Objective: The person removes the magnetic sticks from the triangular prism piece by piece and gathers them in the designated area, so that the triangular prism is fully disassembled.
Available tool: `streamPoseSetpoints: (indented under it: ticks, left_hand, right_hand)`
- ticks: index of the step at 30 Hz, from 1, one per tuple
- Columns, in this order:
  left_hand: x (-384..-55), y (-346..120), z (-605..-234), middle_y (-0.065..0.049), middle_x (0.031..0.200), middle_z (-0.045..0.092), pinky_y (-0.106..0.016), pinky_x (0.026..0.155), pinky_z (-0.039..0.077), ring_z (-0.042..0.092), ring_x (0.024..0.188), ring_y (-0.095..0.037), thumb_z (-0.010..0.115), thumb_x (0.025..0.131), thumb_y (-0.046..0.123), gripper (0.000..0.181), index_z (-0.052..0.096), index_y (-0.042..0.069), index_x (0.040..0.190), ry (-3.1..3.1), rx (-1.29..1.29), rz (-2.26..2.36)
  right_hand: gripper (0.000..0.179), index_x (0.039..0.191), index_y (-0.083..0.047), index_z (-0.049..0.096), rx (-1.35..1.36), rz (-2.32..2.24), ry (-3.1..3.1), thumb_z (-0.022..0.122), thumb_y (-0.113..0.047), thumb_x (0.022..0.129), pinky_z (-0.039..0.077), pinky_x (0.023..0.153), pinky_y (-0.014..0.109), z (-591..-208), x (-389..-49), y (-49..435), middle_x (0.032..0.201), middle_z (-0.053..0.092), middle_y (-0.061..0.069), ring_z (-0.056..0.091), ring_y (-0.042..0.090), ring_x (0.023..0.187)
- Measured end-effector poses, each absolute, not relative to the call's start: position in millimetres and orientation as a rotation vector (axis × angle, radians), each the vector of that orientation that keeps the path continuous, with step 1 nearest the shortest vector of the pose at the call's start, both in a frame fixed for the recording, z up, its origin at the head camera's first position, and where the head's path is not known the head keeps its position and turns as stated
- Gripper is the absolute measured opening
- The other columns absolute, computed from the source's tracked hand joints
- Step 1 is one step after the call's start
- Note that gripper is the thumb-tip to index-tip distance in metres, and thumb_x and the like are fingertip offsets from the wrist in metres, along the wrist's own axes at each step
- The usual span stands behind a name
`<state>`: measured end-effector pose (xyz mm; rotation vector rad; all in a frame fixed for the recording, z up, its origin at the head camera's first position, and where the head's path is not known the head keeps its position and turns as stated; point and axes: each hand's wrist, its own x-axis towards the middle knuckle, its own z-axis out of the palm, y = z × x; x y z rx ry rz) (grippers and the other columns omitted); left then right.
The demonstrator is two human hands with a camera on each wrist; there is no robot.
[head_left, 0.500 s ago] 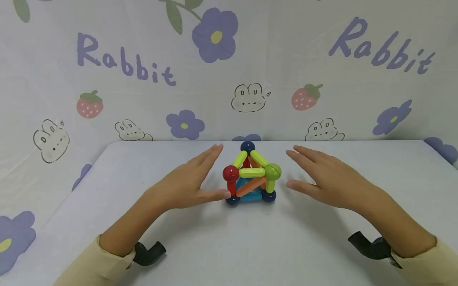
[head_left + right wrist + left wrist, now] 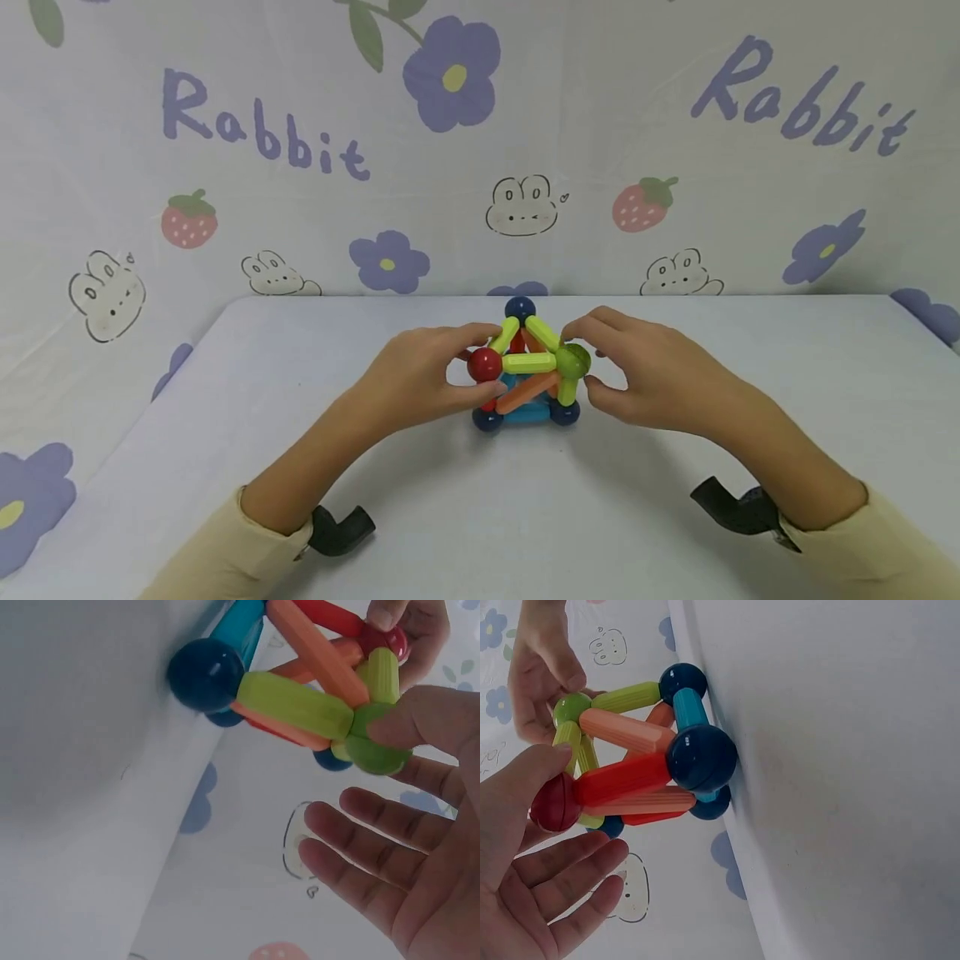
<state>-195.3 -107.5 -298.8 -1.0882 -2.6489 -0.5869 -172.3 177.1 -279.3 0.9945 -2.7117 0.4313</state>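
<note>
A ball-and-stick building toy (image 2: 528,362) stands on the white table, a prism-like frame of coloured rods joined by balls. At its upper left corner is a red ball (image 2: 484,364), which my left hand (image 2: 408,375) pinches between thumb and index finger; the other fingers (image 2: 581,877) spread loosely below it in the left wrist view. On the other side my right hand (image 2: 652,375) holds the green ball (image 2: 379,739), thumb on its near face, index finger curled behind. Dark blue balls (image 2: 701,757) form the base corners, linked by blue rods (image 2: 527,412). Another dark blue ball (image 2: 520,309) tops the back.
The white tabletop (image 2: 480,517) spreads around the toy. Behind it hangs a cloth (image 2: 300,67) printed with flowers, rabbits and strawberries. A black curved camera mount (image 2: 341,531) sits at the left wrist, another mount (image 2: 738,504) at the right.
Both hands have come inward from either side and their straight fingers have bent. The left hand now grips the red ball and the right the green ball. The toy has stayed in place.
</note>
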Motion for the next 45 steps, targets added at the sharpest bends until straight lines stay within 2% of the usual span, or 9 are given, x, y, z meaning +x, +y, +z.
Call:
streamPoseSetpoints:
  ticks: [7,15,20,25,33,40,45]
  left_hand:
    - [-193,-98,-299,-0.001,0.099,0.074,-0.018,0.067,0.05,0.064,0.08,-0.01,0.08,0.086,0.036,0.056,0.064,0.007,0.132,-2.604,-1.065,-0.57]
    - [-190,-96,-300,-0.004,0.1,0.074,-0.016,0.069,0.052,0.067,0.081,-0.014,0.078,0.089,0.03,0.053,0.064,0.005,0.134,-2.608,-1.04,-0.586]
    - [-189,-96,-300,-0.003,0.094,0.074,-0.015,0.066,0.05,0.064,0.076,-0.013,0.077,0.089,0.027,0.052,0.064,0.004,0.133,-2.609,-1.037,-0.591]
    - [-190,-95,-301,-0.002,0.094,0.074,-0.015,0.067,0.05,0.064,0.076,-0.012,0.077,0.089,0.027,0.052,0.063,0.005,0.135,-2.604,-1.034,-0.576]
    - [-189,-95,-302,-0.001,0.092,0.073,-0.015,0.066,0.049,0.061,0.074,-0.009,0.077,0.089,0.027,0.053,0.063,0.006,0.135,-2.605,-1.019,-0.57]
    - [-190,-96,-303,0.0,0.087,0.072,-0.015,0.064,0.049,0.061,0.073,-0.011,0.078,0.088,0.024,0.052,0.063,0.005,0.134,-2.591,-1.018,-0.602]
    - [-190,-97,-303,0.0,0.085,0.071,-0.016,0.063,0.049,0.06,0.071,-0.01,0.077,0.089,0.023,0.051,0.064,0.004,0.134,-2.586,-1.013,-0.601]
  right_hand:
    - [0.03,0.104,-0.014,0.065,1.09,0.461,-2.578,0.083,-0.012,0.079,0.05,0.061,0.024,-282,-175,161,0.094,0.056,-0.004,0.055,0.007,0.072]
    - [0.028,0.095,-0.01,0.055,0.992,0.378,-2.533,0.077,-0.01,0.078,0.044,0.052,0.025,-293,-177,146,0.085,0.049,0.002,0.047,0.012,0.06]
    - [0.031,0.1,-0.007,0.047,0.97,0.416,-2.545,0.069,-0.004,0.078,0.041,0.049,0.024,-301,-178,141,0.087,0.042,0.005,0.04,0.011,0.053]
    - [0.032,0.103,-0.005,0.041,0.965,0.403,-2.549,0.062,0.001,0.08,0.04,0.046,0.02,-310,-180,139,0.088,0.036,0.008,0.037,0.011,0.046]
    - [0.029,0.104,-0.005,0.041,0.991,0.402,-2.56,0.06,0.002,0.083,0.04,0.047,0.022,-312,-181,140,0.086,0.043,0.007,0.037,0.011,0.047]
    - [0.025,0.107,-0.007,0.046,0.981,0.387,-2.567,0.064,-0.004,0.09,0.039,0.047,0.023,-310,-182,143,0.091,0.052,0.008,0.038,0.011,0.047]
    - [0.021,0.106,-0.007,0.045,0.955,0.462,-2.614,0.06,-0.007,0.091,0.038,0.045,0.025,-308,-182,146,0.084,0.052,0.004,0.037,0.01,0.046]
